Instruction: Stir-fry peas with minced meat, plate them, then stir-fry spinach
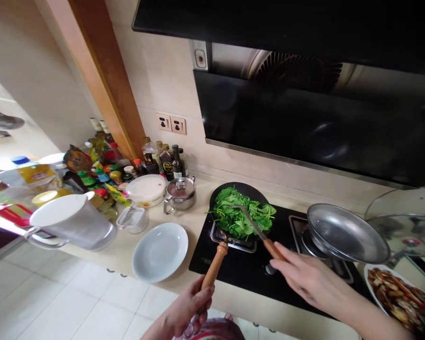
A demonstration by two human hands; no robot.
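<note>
A dark wok (226, 189) heaped with leafy greens (244, 212) sits on the left burner. My left hand (194, 302) is wrapped round the wok's wooden handle, which points toward me. In my right hand (304, 274) is a spatula (255, 224) with a wooden grip and a metal shaft. Its metal end reaches into the greens, and the leaves partly hide it. Left of the wok, a pale empty plate (160, 252) lies on the counter.
A steel pan (347, 233) rests on the right burner, near glass lids (407, 222) and a plate of cooked food (398, 288). Bottles (168, 160), a lidded steel pot (180, 193) and a large jug (74, 222) crowd the left counter. The range hood (304, 123) overhangs the stove.
</note>
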